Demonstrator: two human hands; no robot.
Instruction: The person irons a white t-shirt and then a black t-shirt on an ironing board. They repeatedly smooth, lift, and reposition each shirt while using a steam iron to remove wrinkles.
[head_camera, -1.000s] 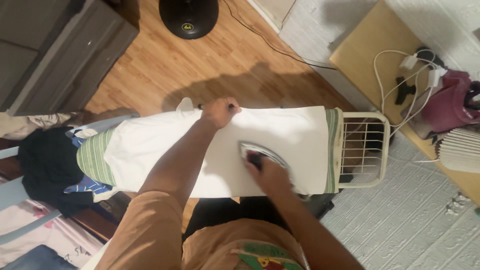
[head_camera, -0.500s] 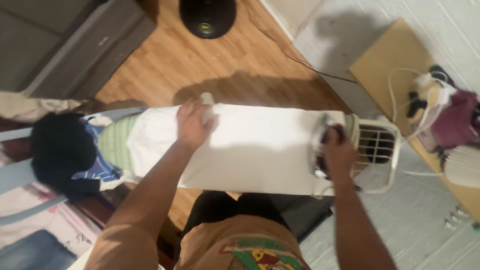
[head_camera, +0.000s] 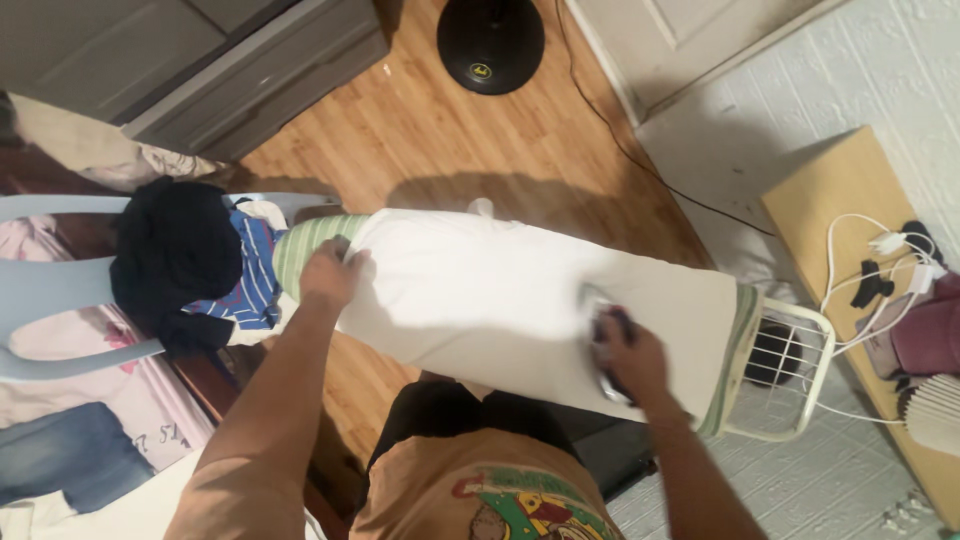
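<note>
Right hand (head_camera: 632, 362) grip: clenched around the handle of the iron (head_camera: 603, 338), whose soleplate rests flat on the white cloth (head_camera: 500, 295). Beyond this grip, toward the board's end, sits the white wire rack (head_camera: 795, 385). Left hand (head_camera: 328, 277) grip: fingers pressed down on the opposite end of the white cloth, pinning its edge; a closed grasp cannot be confirmed. The cloth lies spread along the ironing board (head_camera: 305, 240), between both grips. Just outside the left grip, dark and striped clothes (head_camera: 195, 265) are piled on a pale blue chair (head_camera: 55, 300).
</note>
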